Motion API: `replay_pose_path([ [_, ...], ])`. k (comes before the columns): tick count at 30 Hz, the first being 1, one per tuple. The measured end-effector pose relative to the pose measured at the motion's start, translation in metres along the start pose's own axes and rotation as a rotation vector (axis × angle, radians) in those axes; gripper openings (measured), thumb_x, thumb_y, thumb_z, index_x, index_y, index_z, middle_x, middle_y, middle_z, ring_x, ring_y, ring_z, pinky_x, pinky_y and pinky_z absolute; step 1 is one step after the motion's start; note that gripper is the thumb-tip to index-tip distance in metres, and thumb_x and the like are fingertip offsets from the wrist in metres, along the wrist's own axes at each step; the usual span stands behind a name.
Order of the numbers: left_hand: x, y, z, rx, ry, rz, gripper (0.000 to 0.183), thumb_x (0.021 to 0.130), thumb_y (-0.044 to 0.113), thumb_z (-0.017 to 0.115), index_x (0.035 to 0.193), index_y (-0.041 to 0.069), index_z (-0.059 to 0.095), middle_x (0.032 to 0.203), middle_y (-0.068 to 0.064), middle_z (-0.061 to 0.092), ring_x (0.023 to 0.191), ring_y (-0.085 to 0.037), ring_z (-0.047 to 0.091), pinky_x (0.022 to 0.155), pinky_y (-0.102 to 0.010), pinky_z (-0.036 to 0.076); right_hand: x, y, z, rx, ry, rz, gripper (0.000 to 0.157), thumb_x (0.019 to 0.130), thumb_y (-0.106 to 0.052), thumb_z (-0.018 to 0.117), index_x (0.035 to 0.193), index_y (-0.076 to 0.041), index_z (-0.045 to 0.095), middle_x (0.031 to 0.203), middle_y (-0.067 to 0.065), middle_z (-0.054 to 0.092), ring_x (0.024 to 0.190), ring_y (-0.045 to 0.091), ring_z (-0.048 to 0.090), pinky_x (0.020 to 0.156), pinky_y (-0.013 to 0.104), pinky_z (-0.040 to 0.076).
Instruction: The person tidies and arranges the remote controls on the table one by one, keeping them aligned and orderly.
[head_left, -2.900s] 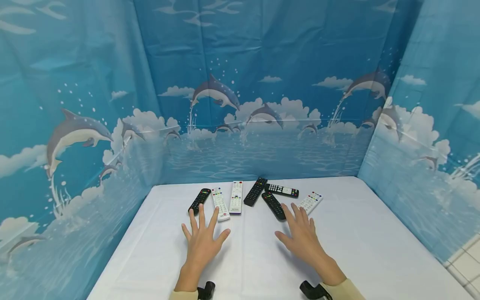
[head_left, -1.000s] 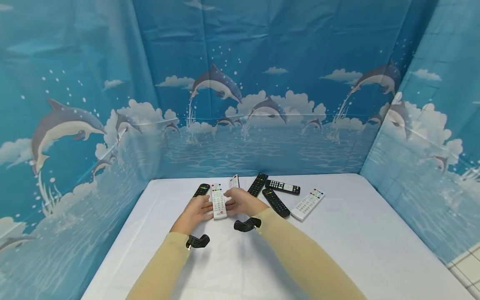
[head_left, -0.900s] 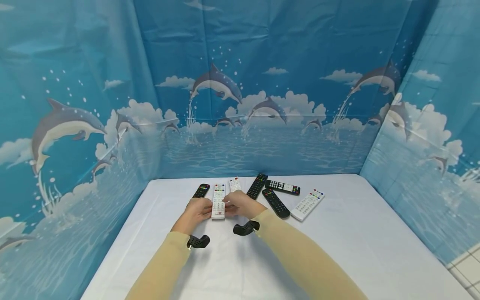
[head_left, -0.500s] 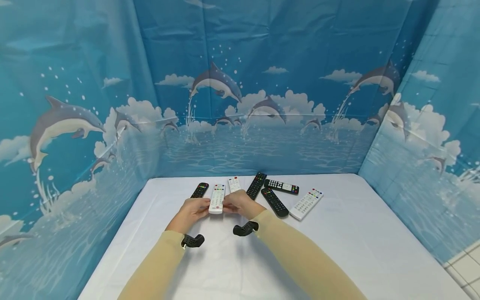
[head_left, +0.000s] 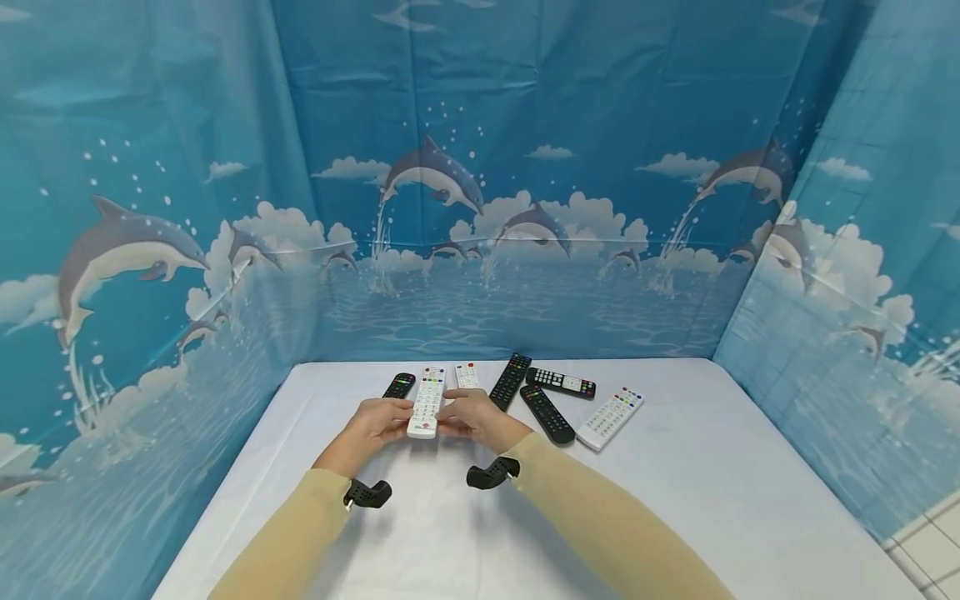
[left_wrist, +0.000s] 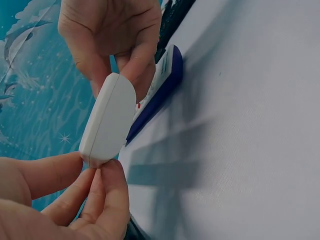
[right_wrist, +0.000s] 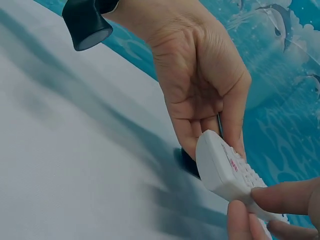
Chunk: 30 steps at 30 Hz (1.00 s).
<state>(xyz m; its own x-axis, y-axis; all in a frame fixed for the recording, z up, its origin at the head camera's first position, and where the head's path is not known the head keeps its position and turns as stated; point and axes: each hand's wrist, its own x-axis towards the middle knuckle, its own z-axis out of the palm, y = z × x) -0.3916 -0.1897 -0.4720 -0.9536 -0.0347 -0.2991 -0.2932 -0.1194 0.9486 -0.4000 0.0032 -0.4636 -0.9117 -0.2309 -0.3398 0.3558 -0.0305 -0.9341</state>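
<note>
Remote (head_left: 426, 405), white and button side up, is held by its two long edges, with a left hand (head_left: 369, 423) on one side and a right hand (head_left: 480, 419) on the other. Both hands are clamped on the remote, thumb and fingertips pinching its edges; they stay apart from each other across it. The near end of the remote is raised off the cloth (head_left: 450, 542); whether its far end touches cannot be made out.

Just left of the remote lies a black stub (head_left: 400, 385), mostly hidden by the left hand. Just right of the remote is a purple-sided controller (head_left: 467, 377), partly covered by the right hand. Farther right of the remote a slanted black controller (head_left: 511, 381) lies, then a crosswise controller (head_left: 561, 383), with a plain black controller (head_left: 548, 415) on its near side. A second white controller (head_left: 611, 420) is farthest right of the remote.

Nearer the person than the remote, each wrist bears a black mount (head_left: 492, 474), with pale sleeves (head_left: 600, 517) behind. Beyond the remote hangs a dolphin curtain (head_left: 450, 308).
</note>
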Motion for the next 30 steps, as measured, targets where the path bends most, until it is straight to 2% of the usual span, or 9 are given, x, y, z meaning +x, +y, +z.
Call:
replay_pose_path([
  [4,-0.002,0.004,-0.005,0.02,-0.029,0.012,0.039,0.093,-0.011,0.061,0.132,-0.012,0.058,0.12,-0.027,0.064,0.089,-0.024,0.068,0.073,-0.033,0.058,-0.003,-0.004,0.001,-0.018,-0.033,-0.009,0.074,0.087,0.008,0.07,0.153,-0.01,0.043,0.108,0.023,0.067,0.085,0.024,0.072,0.082,0.037,0.059],
  [9,-0.01,0.012,-0.014,0.093,-0.079,0.032,0.044,0.095,-0.007,0.06,0.139,-0.009,0.054,0.126,-0.026,0.063,0.098,-0.027,0.069,0.081,-0.038,0.059,-0.006,-0.007,0.008,-0.027,-0.08,-0.038,0.086,0.084,0.01,0.071,0.157,-0.017,0.036,0.103,0.023,0.069,0.082,0.025,0.073,0.08,0.038,0.06],
  [14,-0.024,0.022,-0.024,0.185,-0.126,0.048,0.049,0.095,-0.005,0.061,0.142,-0.004,0.052,0.126,-0.024,0.063,0.099,-0.027,0.068,0.085,-0.042,0.058,-0.015,-0.007,0.015,-0.037,-0.136,-0.091,0.093,0.084,0.011,0.07,0.16,-0.021,0.028,0.101,0.023,0.069,0.082,0.027,0.072,0.077,0.038,0.06],
  [19,-0.04,0.029,-0.036,0.288,-0.146,0.066,0.049,0.093,-0.002,0.065,0.14,-0.003,0.053,0.118,-0.02,0.066,0.096,-0.028,0.069,0.082,-0.042,0.058,-0.023,-0.004,0.027,-0.04,-0.168,-0.12,0.104,0.081,0.013,0.072,0.162,-0.025,0.02,0.1,0.022,0.069,0.082,0.028,0.073,0.077,0.04,0.06],
  [24,-0.053,0.032,-0.046,0.334,-0.134,0.077,0.043,0.092,0.001,0.068,0.133,-0.005,0.057,0.114,-0.018,0.066,0.095,-0.028,0.069,0.081,-0.044,0.058,-0.033,-0.002,0.039,-0.045,-0.201,-0.126,0.108,0.08,0.013,0.073,0.163,-0.026,0.014,0.099,0.02,0.07,0.082,0.027,0.073,0.079,0.04,0.06],
  [30,-0.065,0.027,-0.061,0.37,-0.11,0.106,0.036,0.094,0.01,0.069,0.125,-0.006,0.06,0.112,-0.018,0.067,0.095,-0.028,0.069,0.082,-0.044,0.058,-0.044,0.005,0.053,-0.065,-0.232,-0.141,0.111,0.079,0.014,0.073,0.163,-0.025,0.012,0.097,0.018,0.068,0.083,0.026,0.072,0.078,0.037,0.06],
])
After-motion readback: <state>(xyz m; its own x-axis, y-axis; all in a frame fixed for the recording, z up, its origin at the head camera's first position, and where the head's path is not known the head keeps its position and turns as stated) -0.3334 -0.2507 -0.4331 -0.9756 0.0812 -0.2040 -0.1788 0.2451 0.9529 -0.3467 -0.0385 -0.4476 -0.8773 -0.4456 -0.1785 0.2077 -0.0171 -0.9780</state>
